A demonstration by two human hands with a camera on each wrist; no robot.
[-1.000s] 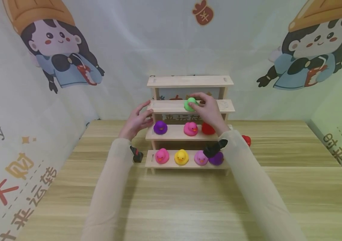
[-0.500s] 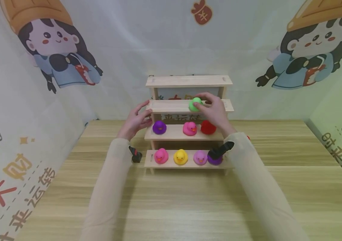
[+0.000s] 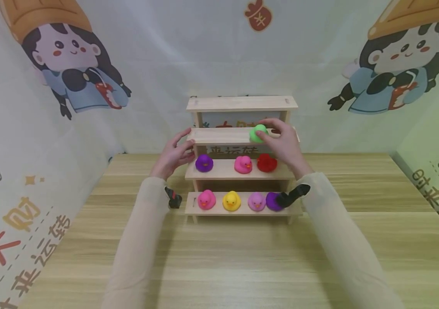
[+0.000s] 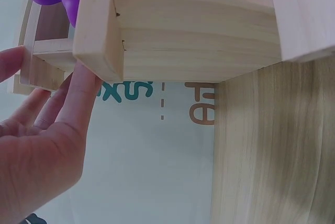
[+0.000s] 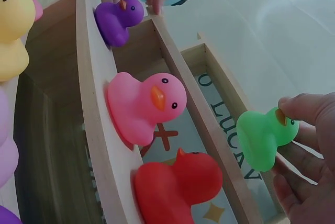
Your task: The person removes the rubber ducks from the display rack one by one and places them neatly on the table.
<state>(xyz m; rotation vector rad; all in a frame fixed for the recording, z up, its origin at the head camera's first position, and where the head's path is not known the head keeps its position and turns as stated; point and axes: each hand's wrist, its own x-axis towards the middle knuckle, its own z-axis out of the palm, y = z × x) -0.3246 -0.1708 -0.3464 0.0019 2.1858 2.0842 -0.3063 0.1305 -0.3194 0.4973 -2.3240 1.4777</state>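
Observation:
My right hand (image 3: 283, 139) pinches a green rubber duck (image 3: 258, 133) between thumb and fingers, low over the second-highest plank of a stepped wooden display shelf (image 3: 219, 136). In the right wrist view the thumb lies by the duck's beak, with fingers behind its body. My left hand (image 3: 173, 156) grips the left end of that same plank, thumb and fingers spanning its edge. On the plank below stand a purple duck (image 3: 204, 163), a pink duck (image 3: 243, 164) and a red duck (image 3: 267, 162).
The lowest plank carries another pink duck (image 3: 206, 199), a yellow duck (image 3: 231, 201), a lilac duck (image 3: 256, 201) and a second purple duck (image 3: 273, 201), partly covered by the right wrist's camera mount (image 3: 292, 196). A printed cloth (image 3: 219, 56) hangs behind the wooden table (image 3: 219, 257).
My right hand has slid to the right along the plank with the green duck in its pinch. The left hand keeps its place. A red duck seen beside the right sleeve earlier is hidden now.

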